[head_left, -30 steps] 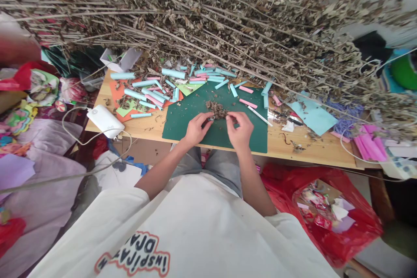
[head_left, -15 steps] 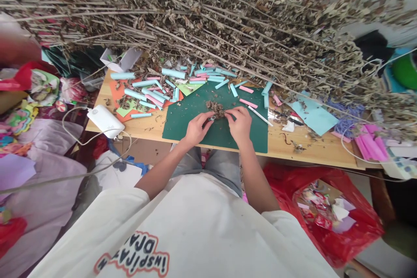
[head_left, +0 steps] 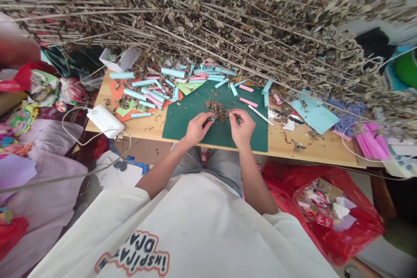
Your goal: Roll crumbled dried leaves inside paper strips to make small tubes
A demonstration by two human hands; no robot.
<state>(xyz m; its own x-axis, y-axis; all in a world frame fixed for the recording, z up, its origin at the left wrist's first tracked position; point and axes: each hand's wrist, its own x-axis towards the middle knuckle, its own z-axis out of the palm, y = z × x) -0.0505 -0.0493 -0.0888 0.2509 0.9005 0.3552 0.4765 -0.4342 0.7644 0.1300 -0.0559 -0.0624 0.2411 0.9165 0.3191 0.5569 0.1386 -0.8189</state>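
Observation:
Between my hands a small heap of crumbled dried leaves (head_left: 217,110) lies on the dark green mat (head_left: 189,104). My left hand (head_left: 198,127) pinches a small light blue paper tube (head_left: 213,118), its round open end facing the heap. At the heap's right edge is my right hand (head_left: 241,127), thumb and fingertips drawn together; whatever is between them is too small to make out. Just beyond the right hand, a pink paper roll (head_left: 248,102) and a thin white stick (head_left: 260,115) rest at the mat's right side.
Several blue rolled paper tubes (head_left: 173,72) lie scattered along the back of the wooden table (head_left: 156,129). Long dried plant stalks (head_left: 195,21) stretch across behind. A white power bank (head_left: 106,121) with a cable sits at left; a red plastic bag (head_left: 355,243) of scraps stands at lower right.
My right hand has shifted slightly to the right, away from the heap's middle. My left hand stays in place with the blue paper tube.

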